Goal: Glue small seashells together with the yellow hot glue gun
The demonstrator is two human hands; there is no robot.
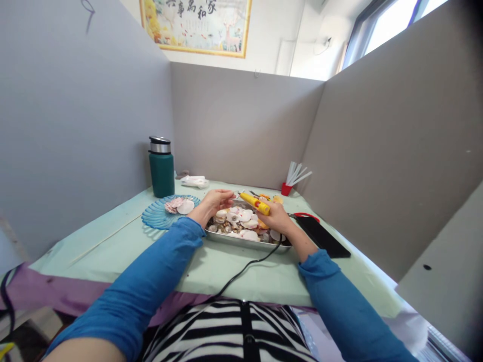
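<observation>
Glue gun point(255, 203), yellow, sits clamped in the right hand point(277, 217), fingers wrapped round its grip, nozzle aimed left over the metal tray point(241, 240) of seashells point(237, 221). Its black cord point(241, 271) trails back toward the body. Left hand point(213, 201) hovers over the tray's far-left corner, fingers curled together; whether they pinch a shell, I cannot tell. Blue glass plate point(156, 217) with shells lies just left, green flask point(161, 168) behind it.
</observation>
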